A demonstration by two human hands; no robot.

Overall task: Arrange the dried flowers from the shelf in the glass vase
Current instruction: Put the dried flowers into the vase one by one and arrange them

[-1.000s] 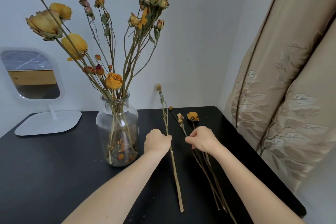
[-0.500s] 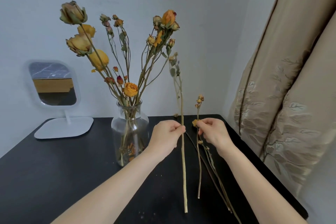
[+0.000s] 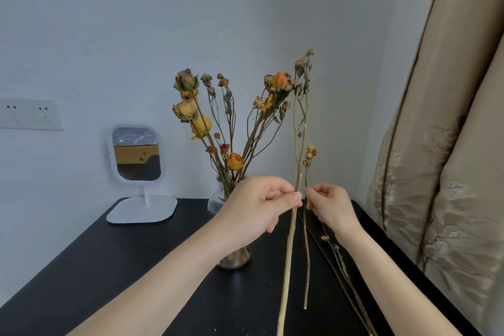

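Two stems stand upright beside the vase [image 3: 216,203]: your left hand [image 3: 261,207] pinches the tall stem [image 3: 288,267], your right hand [image 3: 330,207] the short stem [image 3: 305,240]. Likely light and brittle; grip mid-stalk, spare the buds.

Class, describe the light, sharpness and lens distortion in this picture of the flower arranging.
Head view throughout: soft, even light, no hard shadows on the table; curtain at the right edge leans and bows, wide-lens distortion; left hand pinching the long stem and right hand pinching the short stem look slightly soft.
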